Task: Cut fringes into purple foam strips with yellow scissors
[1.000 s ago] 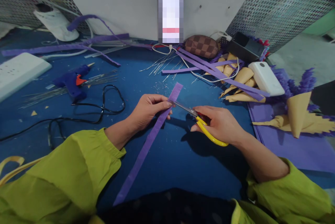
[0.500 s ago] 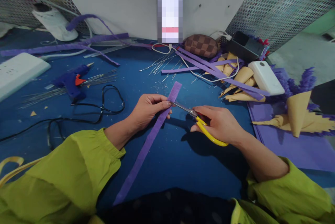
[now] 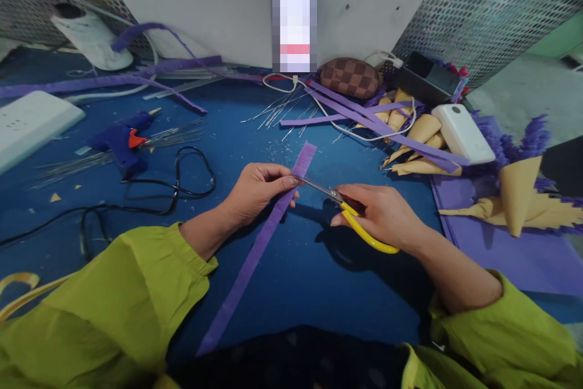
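Observation:
My left hand [image 3: 264,192] pinches a long purple crepe paper strip [image 3: 255,261] near its upper end, thumb on top. The strip slants down toward my lap, and its top end shows fine cuts along it. My right hand [image 3: 380,213] is closed around the yellow handles of a pair of scissors [image 3: 367,234]. The scissor blades point left and meet the strip's edge right beside my left thumb. Whether the blade tips are parted I cannot make out.
A blue glue gun [image 3: 116,143] and its black cable [image 3: 175,195] lie left, near a white power strip [image 3: 34,128]. Thin wires [image 3: 273,111] and purple strips [image 3: 355,113] lie behind my hands. Tan paper cones [image 3: 521,195], a white power bank [image 3: 464,134] and purple sheets [image 3: 523,261] are right.
Both hands, the strip and the scissors stay nearly in place. The view has shifted very slightly, and the cuts at the strip's top end show more clearly.

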Demonstrator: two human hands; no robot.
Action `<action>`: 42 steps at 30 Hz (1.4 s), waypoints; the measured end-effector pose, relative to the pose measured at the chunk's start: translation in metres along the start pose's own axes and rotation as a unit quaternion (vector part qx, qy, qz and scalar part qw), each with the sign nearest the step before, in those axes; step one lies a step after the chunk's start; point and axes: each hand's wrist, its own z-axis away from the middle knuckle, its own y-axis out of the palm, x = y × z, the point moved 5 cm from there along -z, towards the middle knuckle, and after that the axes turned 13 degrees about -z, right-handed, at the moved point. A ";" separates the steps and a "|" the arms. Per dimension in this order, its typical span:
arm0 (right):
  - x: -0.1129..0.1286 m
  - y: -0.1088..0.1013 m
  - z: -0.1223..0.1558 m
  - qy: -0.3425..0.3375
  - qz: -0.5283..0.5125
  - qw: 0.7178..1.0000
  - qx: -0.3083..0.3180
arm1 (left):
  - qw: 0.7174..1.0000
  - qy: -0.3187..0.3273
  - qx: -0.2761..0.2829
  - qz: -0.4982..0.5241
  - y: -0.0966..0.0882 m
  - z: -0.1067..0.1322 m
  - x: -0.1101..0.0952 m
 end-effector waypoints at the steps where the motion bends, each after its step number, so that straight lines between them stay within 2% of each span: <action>1: 0.000 0.000 0.000 0.002 0.002 1.000 -0.001 | 1.000 -0.002 0.000 -0.002 0.000 0.000 0.000; 6: 0.001 -0.001 0.000 0.008 0.000 1.000 -0.004 | 1.000 -0.009 -0.005 -0.012 -0.001 0.000 0.001; 19: 0.000 -0.001 -0.001 0.014 0.004 1.000 0.004 | 1.000 -0.020 0.024 -0.003 0.000 -0.002 0.001; 26: 0.001 0.000 -0.002 0.025 0.016 1.000 0.008 | 0.999 -0.006 0.032 -0.005 0.000 -0.005 0.003; 35: -0.008 0.002 -0.010 0.029 0.080 0.996 -0.032 | 1.000 0.021 -0.002 -0.013 -0.001 -0.013 0.002; 42: -0.004 -0.011 -0.013 0.029 0.099 0.992 -0.073 | 0.999 0.002 -0.032 -0.001 0.001 -0.007 -0.008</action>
